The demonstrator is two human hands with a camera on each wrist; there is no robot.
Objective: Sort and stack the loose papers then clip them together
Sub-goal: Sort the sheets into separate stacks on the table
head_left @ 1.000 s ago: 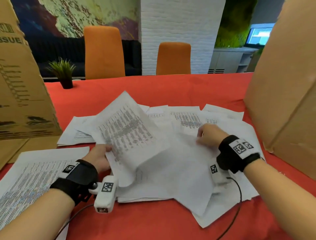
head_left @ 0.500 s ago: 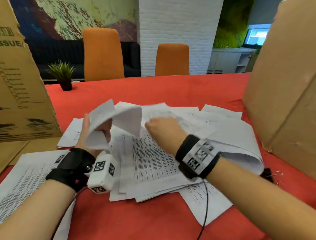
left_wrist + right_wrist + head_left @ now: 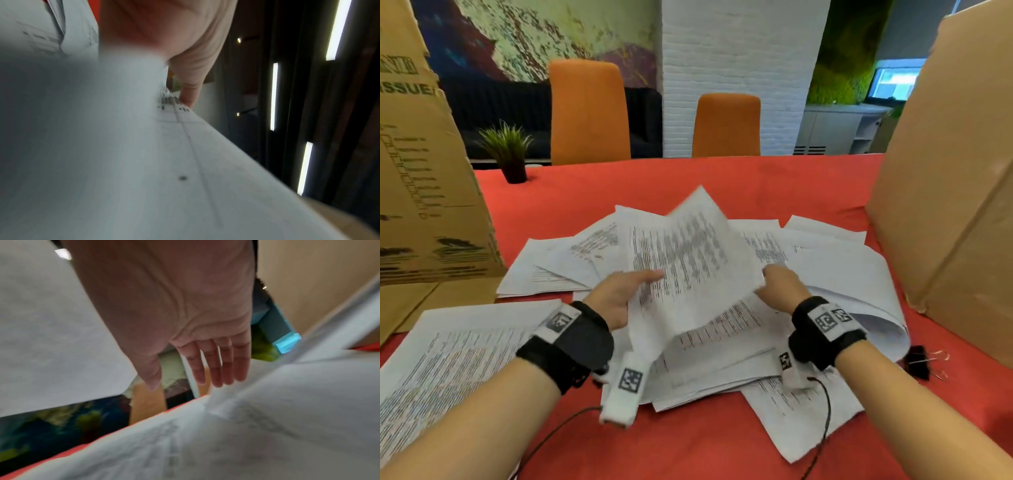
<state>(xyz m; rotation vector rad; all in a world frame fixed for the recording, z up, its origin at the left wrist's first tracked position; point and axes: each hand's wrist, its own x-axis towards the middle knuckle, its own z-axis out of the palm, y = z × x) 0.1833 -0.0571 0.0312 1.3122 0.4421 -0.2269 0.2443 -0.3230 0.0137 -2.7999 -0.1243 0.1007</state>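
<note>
A printed sheet (image 3: 688, 267) is lifted over the loose paper pile (image 3: 835, 274) on the red table (image 3: 705, 445). My left hand (image 3: 633, 284) pinches the sheet's left edge, thumb on top. In the left wrist view the thumb (image 3: 190, 95) presses on that sheet (image 3: 185, 162). At the sheet's right edge is my right hand (image 3: 779, 284). The right wrist view shows its fingers (image 3: 216, 368) straight, tips against the pile, with the sheet (image 3: 51, 337) beside the thumb. A neater stack of sheets (image 3: 448, 359) lies at the front left. Black binder clips (image 3: 921, 363) sit by the pile's right edge.
Tall cardboard boxes stand at the left (image 3: 424, 171) and the right (image 3: 955, 205) of the table. A small potted plant (image 3: 508, 154) stands at the far left edge. Two orange chairs (image 3: 589, 109) are behind the table. Wrist-camera cables trail over the front of the table.
The curled sheet in my left hand is now spread and raised between both hands. My right hand has moved from the middle of the pile to the sheet's right edge.
</note>
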